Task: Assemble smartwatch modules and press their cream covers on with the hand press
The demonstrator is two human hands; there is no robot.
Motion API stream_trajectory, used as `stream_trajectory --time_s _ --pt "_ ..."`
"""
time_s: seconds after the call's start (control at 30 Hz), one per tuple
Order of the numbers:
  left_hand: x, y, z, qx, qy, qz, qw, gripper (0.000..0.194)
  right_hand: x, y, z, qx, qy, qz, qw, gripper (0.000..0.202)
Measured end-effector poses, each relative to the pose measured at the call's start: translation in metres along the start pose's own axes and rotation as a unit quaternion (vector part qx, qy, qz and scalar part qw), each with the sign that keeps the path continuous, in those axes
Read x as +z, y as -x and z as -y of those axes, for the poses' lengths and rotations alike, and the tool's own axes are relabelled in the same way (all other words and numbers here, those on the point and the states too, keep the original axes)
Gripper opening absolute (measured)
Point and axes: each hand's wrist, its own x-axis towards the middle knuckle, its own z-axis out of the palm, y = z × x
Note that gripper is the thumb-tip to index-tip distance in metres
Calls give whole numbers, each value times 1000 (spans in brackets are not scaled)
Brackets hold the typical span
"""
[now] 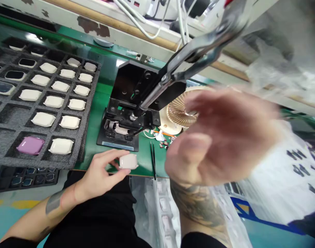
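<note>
My left hand point(103, 172) pinches a whitish watch-like case point(128, 161) between thumb and fingers, just in front of a black press point(133, 119). Another pale piece point(121, 128) sits inside the press, under its head. The press's metal lever point(170, 74) slants up to the right. My right hand point(219, 137) is raised right of the press, near the lever, and smeared by motion; whether it holds anything cannot be made out. Black tweezers point(153, 160) lie on the green mat point(94, 146) between my hands.
A grey foam tray point(81, 144) at left holds several white cases, one purple case point(31, 145) and some dark-screened ones. A cream fan point(181, 110) stands behind my right hand. Small scraps point(164, 143) lie near it. A plastic tray point(164, 206) is below the bench edge.
</note>
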Motion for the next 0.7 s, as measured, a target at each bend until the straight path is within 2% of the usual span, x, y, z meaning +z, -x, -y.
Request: stream_trajectory --time_s 0.13,0.23,0.33,0.4,0.47,0.57,0.7 --pt "-10 17 -2 89 -95 -11 991 45 25 30 8 -19 23 39 999 48" --pt "-11 18 -4 142 -123 -25 982 51 44 46 9 -49 56 83 994 47" --pt "-8 15 -9 182 -132 -33 974 57 58 46 4 -65 108 138 982 44" --pt "-7 15 -12 193 -142 -39 970 60 62 40 2 -61 121 149 980 41" --pt "-8 18 -13 192 -184 -62 962 61 58 38 3 -63 95 129 985 39" --pt "-10 16 -8 172 -300 -103 932 58 36 49 10 -76 35 89 993 46" --pt "-4 -12 0 134 -462 -80 873 43 -4 76 13 -48 14 40 998 55"
